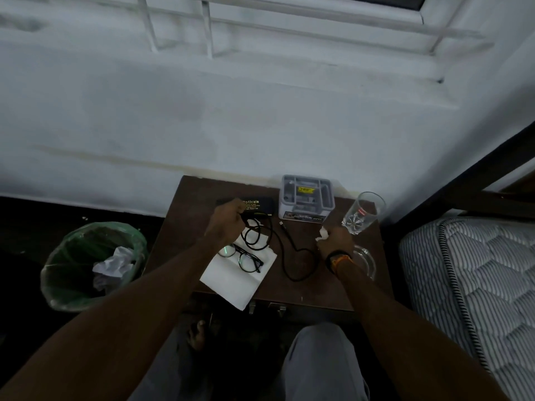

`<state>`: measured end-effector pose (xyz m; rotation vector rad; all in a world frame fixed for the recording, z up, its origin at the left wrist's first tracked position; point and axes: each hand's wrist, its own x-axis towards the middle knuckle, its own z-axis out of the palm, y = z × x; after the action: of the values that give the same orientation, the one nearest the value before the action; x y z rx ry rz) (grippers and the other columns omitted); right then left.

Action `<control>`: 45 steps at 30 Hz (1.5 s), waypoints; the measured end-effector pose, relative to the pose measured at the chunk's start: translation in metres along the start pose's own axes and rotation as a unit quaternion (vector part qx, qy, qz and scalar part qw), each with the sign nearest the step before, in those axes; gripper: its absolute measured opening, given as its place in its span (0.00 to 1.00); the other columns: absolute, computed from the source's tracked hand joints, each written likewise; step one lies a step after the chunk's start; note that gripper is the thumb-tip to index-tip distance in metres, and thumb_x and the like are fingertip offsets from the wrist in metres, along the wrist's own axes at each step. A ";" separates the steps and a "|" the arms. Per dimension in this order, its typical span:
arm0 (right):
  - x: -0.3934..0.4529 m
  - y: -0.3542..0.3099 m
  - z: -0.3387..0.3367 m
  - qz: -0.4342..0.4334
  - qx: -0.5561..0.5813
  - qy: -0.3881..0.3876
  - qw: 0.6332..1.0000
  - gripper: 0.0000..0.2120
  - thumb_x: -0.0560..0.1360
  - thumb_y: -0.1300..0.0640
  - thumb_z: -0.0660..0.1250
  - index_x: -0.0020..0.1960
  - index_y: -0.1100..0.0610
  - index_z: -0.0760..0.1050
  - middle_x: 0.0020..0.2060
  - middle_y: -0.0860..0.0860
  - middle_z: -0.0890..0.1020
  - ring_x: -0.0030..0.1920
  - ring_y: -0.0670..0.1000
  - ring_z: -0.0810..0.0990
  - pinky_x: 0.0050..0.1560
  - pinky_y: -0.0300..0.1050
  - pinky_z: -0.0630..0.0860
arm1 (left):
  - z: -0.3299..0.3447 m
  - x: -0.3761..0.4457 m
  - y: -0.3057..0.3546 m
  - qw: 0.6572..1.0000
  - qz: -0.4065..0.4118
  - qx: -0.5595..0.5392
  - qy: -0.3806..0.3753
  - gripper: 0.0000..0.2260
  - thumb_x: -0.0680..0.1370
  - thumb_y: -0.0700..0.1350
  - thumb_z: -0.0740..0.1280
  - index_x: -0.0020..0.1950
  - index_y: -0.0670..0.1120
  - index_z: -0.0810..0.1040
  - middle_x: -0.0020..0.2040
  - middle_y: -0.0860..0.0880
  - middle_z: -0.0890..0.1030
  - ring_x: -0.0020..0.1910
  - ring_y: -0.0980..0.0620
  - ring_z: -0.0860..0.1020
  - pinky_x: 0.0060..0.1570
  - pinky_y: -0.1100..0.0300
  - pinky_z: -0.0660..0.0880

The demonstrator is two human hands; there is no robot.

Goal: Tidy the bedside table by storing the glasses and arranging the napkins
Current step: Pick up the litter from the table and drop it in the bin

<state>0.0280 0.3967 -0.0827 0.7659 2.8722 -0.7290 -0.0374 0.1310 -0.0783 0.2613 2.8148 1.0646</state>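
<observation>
Glasses [243,257] with dark frames lie folded on a white napkin [237,277] at the near left of the brown bedside table [307,287], the napkin's near corner hanging over the table's edge. Just beyond them, the left hand [227,222] is curled around a black cable [285,253] that loops over the napkin and trails to the right across the table; the hand hovers just in front of the black glasses case [254,204] with yellow lettering. At the right, well apart from the glasses, the right hand [335,243] is closed on a crumpled white napkin wad [323,233], beside a tilted clear drinking glass [363,214]. A grey organiser box [306,198] sits at the far side. A green-lined bin [92,260] stands left of the table.
</observation>
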 end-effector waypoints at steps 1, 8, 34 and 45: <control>-0.002 -0.002 0.001 -0.009 -0.004 -0.001 1.000 0.13 0.71 0.59 0.69 0.54 0.59 0.82 0.53 0.61 0.82 0.57 0.63 0.78 0.56 0.51 0.75 | 0.002 0.000 -0.002 1.000 0.002 -0.006 -0.005 0.10 0.78 0.35 0.61 0.56 0.43 0.77 0.55 0.43 0.80 0.52 0.44 0.79 0.52 0.53 0.78; -0.002 -0.010 0.002 -0.017 0.041 0.014 0.999 0.10 0.70 0.61 0.69 0.49 0.53 0.83 0.50 0.58 0.84 0.54 0.61 0.80 0.53 0.49 0.75 | 0.003 0.007 -0.004 0.996 0.014 -0.012 -0.082 0.14 0.77 0.34 0.62 0.59 0.43 0.80 0.53 0.42 0.83 0.47 0.44 0.82 0.47 0.51 0.81; -0.043 -0.045 0.036 -0.153 0.123 0.018 0.980 0.08 0.73 0.61 0.70 0.51 0.53 0.82 0.50 0.53 0.82 0.52 0.54 0.81 0.52 0.40 0.70 | 0.009 0.036 0.005 0.978 0.053 0.149 -0.135 0.09 0.78 0.42 0.62 0.55 0.50 0.79 0.55 0.45 0.81 0.53 0.42 0.79 0.53 0.45 0.78; -0.047 -0.041 0.043 -0.147 0.113 0.013 0.983 0.10 0.71 0.63 0.70 0.50 0.53 0.82 0.49 0.53 0.82 0.50 0.56 0.80 0.49 0.41 0.70 | 0.012 0.042 -0.003 0.961 0.107 0.190 -0.168 0.11 0.74 0.52 0.73 0.52 0.48 0.81 0.57 0.47 0.77 0.57 0.46 0.76 0.54 0.49 0.76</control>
<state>0.0469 0.3243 -0.0937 0.3711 2.9956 -1.1021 -0.0768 0.1453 -0.0914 0.7226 2.6909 0.4376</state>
